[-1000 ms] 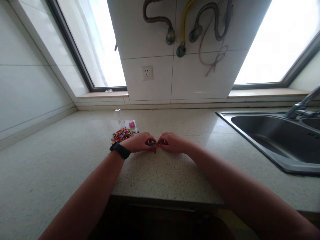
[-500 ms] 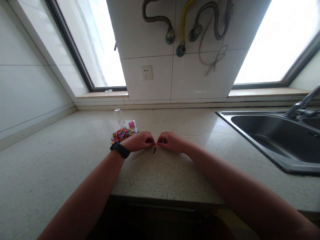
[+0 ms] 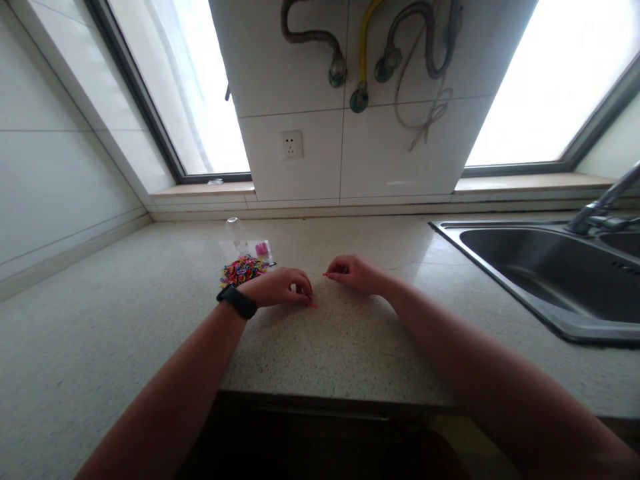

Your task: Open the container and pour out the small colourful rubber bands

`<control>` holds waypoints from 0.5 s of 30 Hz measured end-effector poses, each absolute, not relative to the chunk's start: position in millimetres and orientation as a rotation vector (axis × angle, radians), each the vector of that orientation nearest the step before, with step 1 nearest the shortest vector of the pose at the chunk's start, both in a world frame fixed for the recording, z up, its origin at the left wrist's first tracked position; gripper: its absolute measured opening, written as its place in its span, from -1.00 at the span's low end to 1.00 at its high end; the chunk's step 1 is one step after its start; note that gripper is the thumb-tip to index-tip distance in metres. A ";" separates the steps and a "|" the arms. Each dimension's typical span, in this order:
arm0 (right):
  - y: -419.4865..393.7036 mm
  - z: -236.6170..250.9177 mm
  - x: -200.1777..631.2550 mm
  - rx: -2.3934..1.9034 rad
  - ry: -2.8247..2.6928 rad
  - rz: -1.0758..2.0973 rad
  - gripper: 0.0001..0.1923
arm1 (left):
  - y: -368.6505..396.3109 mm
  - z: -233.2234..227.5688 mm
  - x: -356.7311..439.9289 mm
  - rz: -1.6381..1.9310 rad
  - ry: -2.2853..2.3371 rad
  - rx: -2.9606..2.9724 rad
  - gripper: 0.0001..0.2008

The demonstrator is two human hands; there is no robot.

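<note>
My left hand (image 3: 287,288), with a dark watch on the wrist, rests low over the counter with thumb and fingers pinched together. At its fingertips a small pinkish-red band (image 3: 314,305) shows, partly hidden by the fingers. To the right and a little farther back, my right hand (image 3: 354,273) pinches a tiny red piece (image 3: 325,274), too small to name. A gap lies between the two hands. Behind my left wrist is a heap of small multicoloured elastic bands (image 3: 243,269).
A clear plastic container (image 3: 233,230) stands behind the heap, beside a pink piece (image 3: 261,249) on a clear sheet. The steel sink (image 3: 520,280) with its faucet (image 3: 597,210) is at the right. Pipe valves and a socket (image 3: 291,145) are on the wall.
My hands have come apart from where their fingertips met; the right moved right and back, the left slightly forward. The short dark stick between them no longer shows clearly.
</note>
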State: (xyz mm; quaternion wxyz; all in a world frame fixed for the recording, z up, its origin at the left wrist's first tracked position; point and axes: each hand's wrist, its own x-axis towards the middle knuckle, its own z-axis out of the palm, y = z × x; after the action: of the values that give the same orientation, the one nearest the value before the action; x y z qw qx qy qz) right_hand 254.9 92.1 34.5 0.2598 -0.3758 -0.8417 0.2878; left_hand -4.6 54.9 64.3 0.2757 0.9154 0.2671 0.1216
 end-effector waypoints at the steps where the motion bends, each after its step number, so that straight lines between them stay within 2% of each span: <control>1: 91.3 34.3 253.2 -1.017 -2.285 0.786 -0.70 | 54.6 64.6 -3.9 0.312 0.713 2.461 -0.77; 9: 90.5 31.6 249.0 -0.973 -2.326 0.737 -0.71 | 47.0 69.6 1.9 0.239 0.814 2.502 -0.60; 15: 87.3 36.1 248.7 -0.980 -2.382 0.671 -0.76 | 45.9 69.3 6.6 0.201 0.847 2.616 -0.68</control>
State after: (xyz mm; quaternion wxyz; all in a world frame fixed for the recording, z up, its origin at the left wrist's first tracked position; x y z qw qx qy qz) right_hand 248.7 87.3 36.1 0.2377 -0.3575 -0.8693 0.2449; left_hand 6.6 45.9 69.3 0.1908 0.9314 0.3017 0.0715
